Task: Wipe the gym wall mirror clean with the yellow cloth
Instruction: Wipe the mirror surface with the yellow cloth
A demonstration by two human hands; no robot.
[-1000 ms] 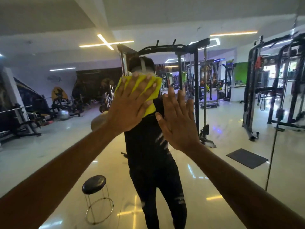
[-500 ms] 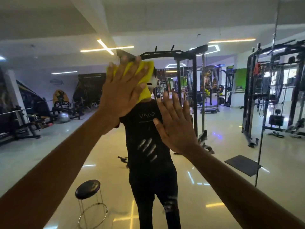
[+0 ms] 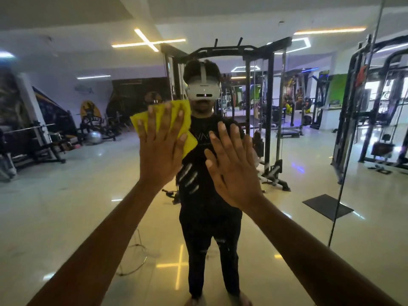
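Yellow cloth [image 3: 163, 120] pressed flat against mirror [image 3: 66, 206] by left hand [image 3: 160, 151], fingers straight. Right hand [image 3: 231, 166] flat on glass, grasping nothing.

A black cable machine [image 3: 260, 120] stands above and behind the hands, with a dark floor mat [image 3: 327, 206] low to the right of them. Far to their left, a silver exercise ball [image 3: 94, 138] sits among weight benches [image 3: 33, 142], and a cross-shaped ceiling light [image 3: 146, 40] glows overhead.
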